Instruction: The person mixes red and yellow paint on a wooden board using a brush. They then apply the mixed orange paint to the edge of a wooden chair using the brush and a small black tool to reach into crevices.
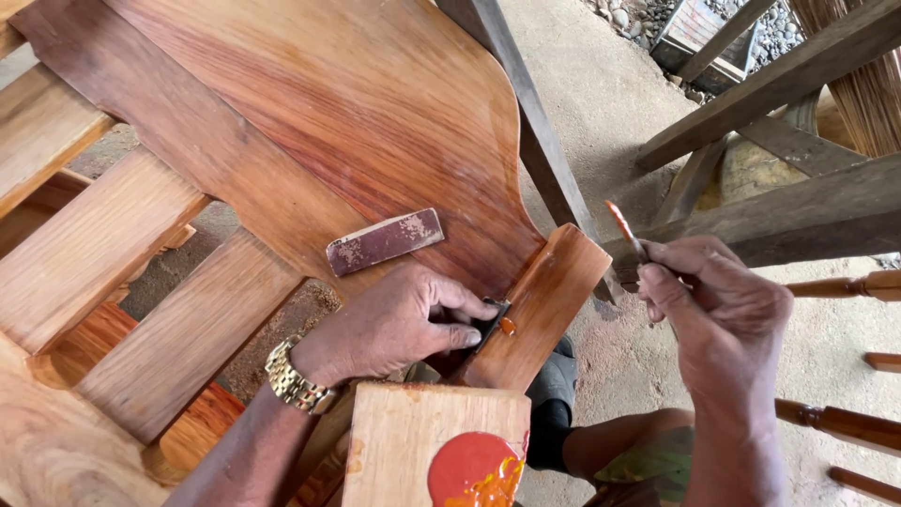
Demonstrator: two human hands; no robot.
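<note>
So in the head view, the thing that mattered was where that wooden arm piece (544, 305) sat relative to your two hands. It lay right in the middle of the frame, its long axis running from near-left up to far-right, butted against the edge of the big curved reddish panel (357, 122).

Your left hand (399, 324) was right on it: fingers curled down against a small dark scraper-like tool (490, 322), pinching it against the near-left end of the piece, with a blob of orange filler (507, 326) just past your fingertips. So that hand was closed on the tool and touching the work. Gold wristwatch (293, 380) on that wrist.

Your right hand (718, 314) was off to the right of the piece, near but not touching, clenched around a thin stick (624, 230) with orange on its tip, pointing up and to the far left. The left hand was clearly the nearer one to the joint.

Other stuff: a maroon sanding block (385, 240) lay on the panel, just far of your left hand. Near you, a pale wooden board (436, 441) carried a red-orange puddle of filler (474, 469). The wooden slats (103, 253) ran off to the left, and rough timber frames (779, 84) stood far right over the concrete floor (610, 94).
</note>
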